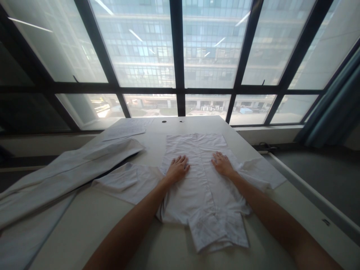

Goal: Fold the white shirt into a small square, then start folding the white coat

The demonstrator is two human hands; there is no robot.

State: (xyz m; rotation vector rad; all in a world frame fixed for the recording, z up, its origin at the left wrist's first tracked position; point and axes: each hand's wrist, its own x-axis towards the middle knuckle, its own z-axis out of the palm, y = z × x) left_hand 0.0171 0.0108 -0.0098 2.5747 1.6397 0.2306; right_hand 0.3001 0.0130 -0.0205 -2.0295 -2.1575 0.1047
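Note:
A white garment (197, 187), looking like a lab coat or shirt, lies spread on the white table (157, 129). Its sleeves stick out to both sides, and a hood-like or collar-like flap hangs toward me at the near end. My left hand (178, 168) rests flat on the left half of the cloth, fingers stretched forward. On the right half, my right hand (222, 164) lies palm down with its fingers extended. Between the hands a seam or closure runs down the middle. Wrinkles cross the fabric around both palms.
Another pale, long garment (92, 157) is laid over the table's left side. Behind it are paper sheets (125, 129). A small dark round piece (164, 121) sits near the far edge. Framed windows (180, 90) stand beyond, with a blue curtain (332, 108) at the right.

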